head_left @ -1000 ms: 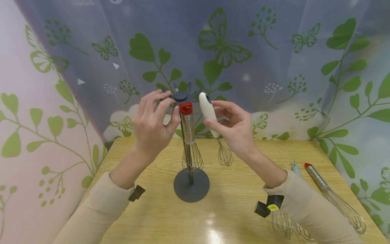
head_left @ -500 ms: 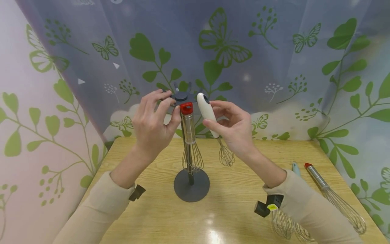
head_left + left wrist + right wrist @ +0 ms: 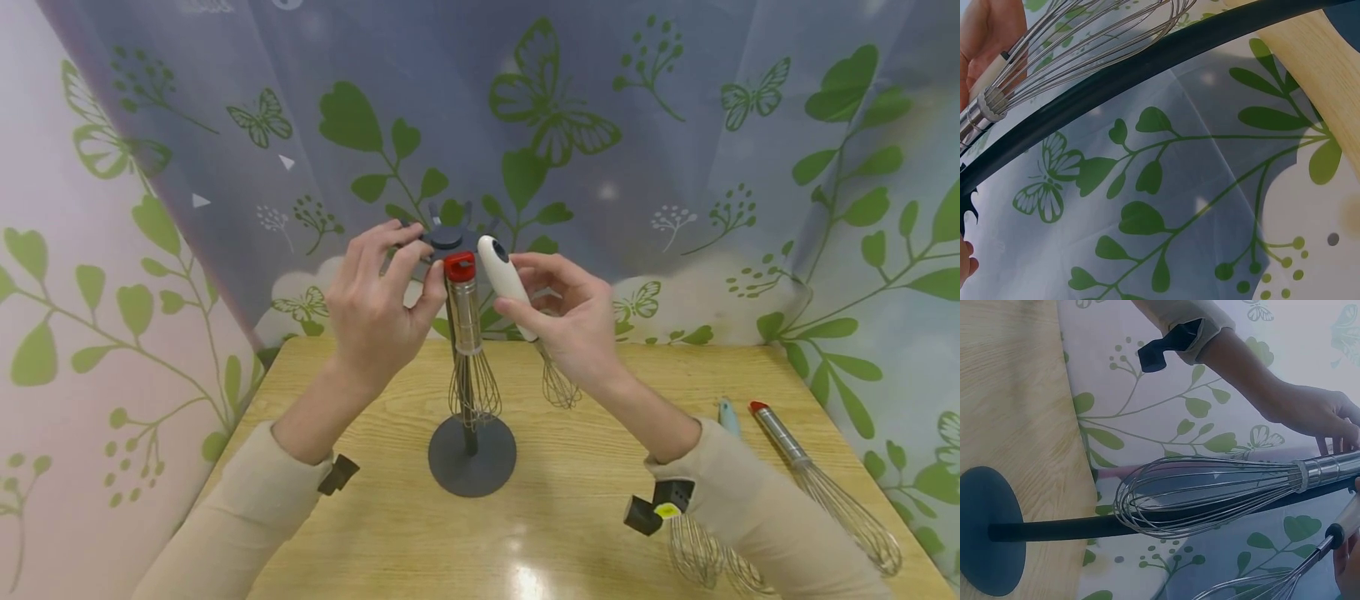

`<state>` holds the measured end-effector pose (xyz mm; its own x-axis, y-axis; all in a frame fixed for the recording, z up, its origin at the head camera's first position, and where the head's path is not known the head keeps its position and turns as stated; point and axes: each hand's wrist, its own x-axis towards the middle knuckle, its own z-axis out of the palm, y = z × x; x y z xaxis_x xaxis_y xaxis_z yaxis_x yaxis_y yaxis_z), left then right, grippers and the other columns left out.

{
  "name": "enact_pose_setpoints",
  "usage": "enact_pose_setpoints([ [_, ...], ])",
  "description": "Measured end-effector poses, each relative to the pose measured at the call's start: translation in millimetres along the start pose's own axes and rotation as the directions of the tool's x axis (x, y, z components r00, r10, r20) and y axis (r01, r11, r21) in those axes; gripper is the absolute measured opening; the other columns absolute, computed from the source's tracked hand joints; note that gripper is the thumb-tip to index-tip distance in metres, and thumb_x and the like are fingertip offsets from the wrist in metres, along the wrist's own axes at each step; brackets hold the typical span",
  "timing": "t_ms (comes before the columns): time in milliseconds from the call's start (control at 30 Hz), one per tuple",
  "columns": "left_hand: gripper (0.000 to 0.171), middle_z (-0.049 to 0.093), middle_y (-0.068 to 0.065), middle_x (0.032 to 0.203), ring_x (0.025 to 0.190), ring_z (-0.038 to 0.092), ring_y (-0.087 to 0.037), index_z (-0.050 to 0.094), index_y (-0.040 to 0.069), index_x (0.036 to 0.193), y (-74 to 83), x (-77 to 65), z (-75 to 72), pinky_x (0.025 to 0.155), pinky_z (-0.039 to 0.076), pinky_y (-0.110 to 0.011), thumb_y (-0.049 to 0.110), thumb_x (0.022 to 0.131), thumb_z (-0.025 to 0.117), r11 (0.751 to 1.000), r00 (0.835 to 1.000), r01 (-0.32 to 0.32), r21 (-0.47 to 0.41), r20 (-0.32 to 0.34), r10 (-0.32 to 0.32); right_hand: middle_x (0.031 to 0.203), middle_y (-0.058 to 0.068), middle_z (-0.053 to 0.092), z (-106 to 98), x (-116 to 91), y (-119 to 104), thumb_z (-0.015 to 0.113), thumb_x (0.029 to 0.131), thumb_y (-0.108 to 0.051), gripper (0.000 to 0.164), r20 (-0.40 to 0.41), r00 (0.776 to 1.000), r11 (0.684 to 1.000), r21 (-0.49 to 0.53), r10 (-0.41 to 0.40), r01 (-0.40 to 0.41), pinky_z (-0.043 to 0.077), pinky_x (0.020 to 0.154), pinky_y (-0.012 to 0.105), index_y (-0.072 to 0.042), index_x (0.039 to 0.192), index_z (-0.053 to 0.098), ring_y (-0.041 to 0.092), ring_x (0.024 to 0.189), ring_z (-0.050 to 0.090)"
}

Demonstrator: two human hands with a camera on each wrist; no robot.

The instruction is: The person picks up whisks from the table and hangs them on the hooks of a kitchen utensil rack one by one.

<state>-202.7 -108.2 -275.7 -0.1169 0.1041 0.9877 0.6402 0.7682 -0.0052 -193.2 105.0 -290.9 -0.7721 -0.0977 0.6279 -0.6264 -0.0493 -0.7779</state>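
My left hand [image 3: 375, 292] grips the top of a dark hanging stand [image 3: 472, 475], its thumb beside the red loop of a hanging whisk. That whisk [image 3: 467, 321] has a steel handle and hangs wires-down along the pole. In the right wrist view its wire head [image 3: 1210, 487] lies right in front of the post. Between thumb and fingers, my right hand [image 3: 577, 312] pinches a white-handled whisk [image 3: 502, 279] by the handle. It tilts, with the handle's top leaning toward the red loop and its wires [image 3: 558, 383] hanging down to the right.
At the right of the wooden table [image 3: 360, 533] lies a red-tipped steel whisk [image 3: 783, 442]. Next to it is a blue-handled whisk [image 3: 727, 414], partly under the right sleeve. More whisk wires [image 3: 693, 554] show below the right wrist camera. Printed cloth [image 3: 675, 208] hangs behind the table.
My right hand has shifted slightly left, bringing the white handle closer to the red loop and tilting it a bit more. The left hand stays in place on the stand.
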Motion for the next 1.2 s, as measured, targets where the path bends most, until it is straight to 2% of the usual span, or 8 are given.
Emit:
enact_pose_setpoints([
  [533, 0.016, 0.075, -0.020, 0.108, 0.106, 0.073, -0.041, 0.070, 0.000, 0.096, 0.1, 0.0, -0.1, 0.087, 0.065, -0.054, 0.014, 0.096, 0.064, 1.000, 1.000, 0.002, -0.004, 0.000, -0.002, 0.097, -0.013, 0.075, 5, -4, 6, 0.077, 0.083, 0.014, 0.044, 0.003, 1.000, 0.999, 0.053, -0.009, 0.008, 0.059, 0.070, 0.020, 0.010, 0.126, 0.067, 0.007, 0.087, 0.069],
  [633, 0.016, 0.075, -0.020, 0.109, 0.106, 0.073, -0.041, 0.070, 0.000, 0.096, 0.4, 0.0, -0.2, 0.087, 0.065, -0.054, 0.014, 0.096, 0.064, 1.000, 1.000, 0.003, -0.003, 0.001, -0.003, 0.097, -0.012, 0.075, 6, -5, 7, 0.077, 0.083, 0.014, 0.044, 0.007, 1.000, 0.997, 0.074, -0.014, 0.013, 0.059, 0.070, 0.020, 0.004, 0.126, 0.070, 0.008, 0.087, 0.069],
  [767, 0.017, 0.075, -0.020, 0.109, 0.106, 0.073, -0.041, 0.071, 0.000, 0.096, 0.5, -0.2, -0.3, 0.087, 0.065, -0.053, 0.015, 0.096, 0.064, 1.000, 1.000, 0.003, 0.001, 0.002, -0.003, 0.097, -0.011, 0.075, 6, -6, 11, 0.076, 0.084, 0.014, 0.047, 0.009, 1.000, 0.995, 0.097, -0.023, 0.022, 0.059, 0.070, 0.020, -0.013, 0.123, 0.075, 0.007, 0.088, 0.070],
  [867, 0.017, 0.075, -0.020, 0.109, 0.106, 0.073, -0.040, 0.071, 0.000, 0.096, 0.2, -0.3, -0.5, 0.087, 0.065, -0.053, 0.015, 0.096, 0.064, 1.000, 1.000, 0.003, 0.003, 0.003, -0.003, 0.099, -0.012, 0.075, 7, -7, 13, 0.076, 0.085, 0.014, 0.049, 0.015, 1.000, 0.993, 0.114, -0.024, 0.022, 0.060, 0.073, 0.021, -0.018, 0.122, 0.074, 0.007, 0.090, 0.070],
  [1200, 0.015, 0.075, -0.020, 0.109, 0.107, 0.072, -0.041, 0.070, 0.000, 0.096, 0.3, 0.1, -0.4, 0.087, 0.065, -0.054, 0.013, 0.096, 0.065, 1.000, 1.000, 0.007, -0.004, 0.006, -0.007, 0.101, -0.011, 0.074, 9, -5, 16, 0.078, 0.086, 0.010, 0.042, 0.040, 0.999, 0.990, 0.138, -0.029, 0.023, 0.063, 0.076, 0.022, -0.006, 0.125, 0.070, 0.008, 0.093, 0.071],
])
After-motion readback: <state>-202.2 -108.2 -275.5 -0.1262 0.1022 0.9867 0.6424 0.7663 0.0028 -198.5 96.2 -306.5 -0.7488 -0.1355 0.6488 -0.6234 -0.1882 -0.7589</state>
